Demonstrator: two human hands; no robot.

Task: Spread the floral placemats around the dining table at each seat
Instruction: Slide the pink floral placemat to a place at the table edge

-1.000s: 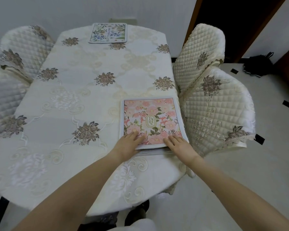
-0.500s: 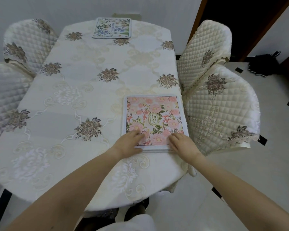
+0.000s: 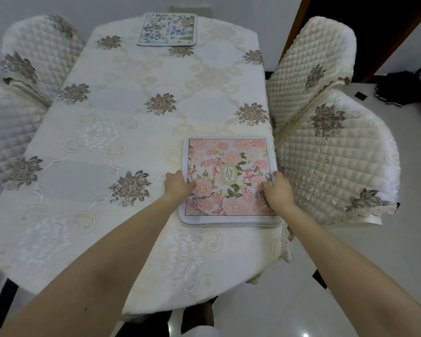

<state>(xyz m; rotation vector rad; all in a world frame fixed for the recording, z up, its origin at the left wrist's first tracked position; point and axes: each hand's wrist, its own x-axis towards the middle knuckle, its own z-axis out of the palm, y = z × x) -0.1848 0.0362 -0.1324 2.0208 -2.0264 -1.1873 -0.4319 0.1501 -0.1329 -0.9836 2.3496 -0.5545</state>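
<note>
A pink floral placemat (image 3: 229,166) marked "GARDEN" lies near the right edge of the table (image 3: 131,132), on top of at least one more mat whose rim shows along its near edge. My left hand (image 3: 179,184) grips the pink mat's left edge, thumb on top. My right hand (image 3: 278,190) grips its right edge the same way. A blue-and-green floral placemat (image 3: 167,30) lies flat at the far end of the table.
A cream embroidered cloth covers the table. Two quilted chairs (image 3: 331,152) stand close along the right side and two quilted chairs (image 3: 34,57) along the left. A black bag (image 3: 404,86) sits on the tiled floor at the far right.
Both hands have slid from the pink mat's near edge out to its left and right sides and now grip it. The mat itself has stayed in place.
</note>
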